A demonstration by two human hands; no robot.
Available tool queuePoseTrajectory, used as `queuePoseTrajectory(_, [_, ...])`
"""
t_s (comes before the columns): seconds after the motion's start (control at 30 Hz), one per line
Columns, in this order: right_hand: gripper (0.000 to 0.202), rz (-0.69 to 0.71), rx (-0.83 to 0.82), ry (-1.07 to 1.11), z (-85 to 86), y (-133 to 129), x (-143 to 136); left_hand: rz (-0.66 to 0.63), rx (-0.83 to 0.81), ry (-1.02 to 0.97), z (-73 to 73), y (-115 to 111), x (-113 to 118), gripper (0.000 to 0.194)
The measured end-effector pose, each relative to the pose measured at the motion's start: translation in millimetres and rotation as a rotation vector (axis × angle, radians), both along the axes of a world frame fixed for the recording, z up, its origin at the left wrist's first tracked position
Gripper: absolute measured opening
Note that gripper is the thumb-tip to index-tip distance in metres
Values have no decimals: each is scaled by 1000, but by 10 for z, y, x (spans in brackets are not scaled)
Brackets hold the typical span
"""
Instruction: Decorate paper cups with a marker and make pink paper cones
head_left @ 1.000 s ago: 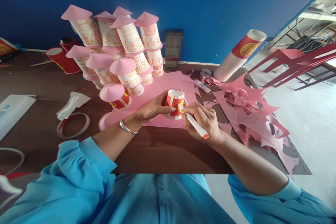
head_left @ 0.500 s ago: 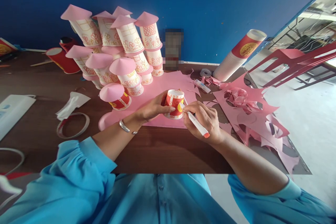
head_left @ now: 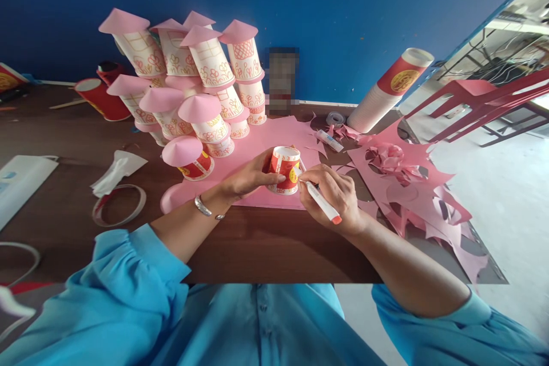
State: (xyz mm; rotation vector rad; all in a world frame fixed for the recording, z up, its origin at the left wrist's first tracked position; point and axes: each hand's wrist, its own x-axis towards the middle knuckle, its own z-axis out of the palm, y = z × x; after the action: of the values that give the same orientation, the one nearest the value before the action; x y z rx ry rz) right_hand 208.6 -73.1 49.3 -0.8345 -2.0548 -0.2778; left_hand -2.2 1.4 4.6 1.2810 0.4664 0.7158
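A red and white paper cup [head_left: 281, 169] with a yellow patch is upright over the pink sheet [head_left: 278, 134]. My left hand [head_left: 253, 176] grips its left side, thumb across the front. In my right hand [head_left: 332, 194] is a white marker [head_left: 319, 200] with an orange-red end, its other end close to the cup's right side. Whether the tip touches the cup cannot be made out. To the left stands a red cup [head_left: 201, 168] under a pink paper cone [head_left: 182, 151]. Behind it are several stacked white cups [head_left: 214, 63] with drawn flowers and pink cone tops.
A tall stack of cups [head_left: 377, 100] leans at the back right, near a tape roll [head_left: 335, 119] and a glue stick [head_left: 330, 140]. Cut pink paper scraps [head_left: 412, 183] cover the table's right side. A white ring [head_left: 119, 206] and crumpled tissue [head_left: 115, 172] lie left.
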Motion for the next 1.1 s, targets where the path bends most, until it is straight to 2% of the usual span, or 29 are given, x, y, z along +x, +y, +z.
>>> queuePoseTrajectory(0.33, [18,-3,22,30,7,-4,9,2,3,-3,18,-7,-2,73])
queuePoseTrajectory(0.5, [18,-12,63,121,17,-12,49,5,-18,-51,38,-16,5,64])
queuePoseTrajectory(0.63, [18,-43,-9,148,-9,0,50,63,-81,-111,60,-27,28,56])
queuePoseTrajectory(0.73, [18,-62,-63,144,-32,-6,35,54,-113,-156,90,-31,46,54])
queuePoseTrajectory(0.87, [21,-62,-126,145,-58,-31,19,66,-89,-207,97,-23,53,55])
queuePoseTrajectory(1.0, [20,-45,-137,151,-86,-35,3,78,-63,-189,65,-20,49,51])
queuePoseTrajectory(1.1, [22,-8,-109,131,-100,-29,-13,107,-17,-103,59,-30,55,51])
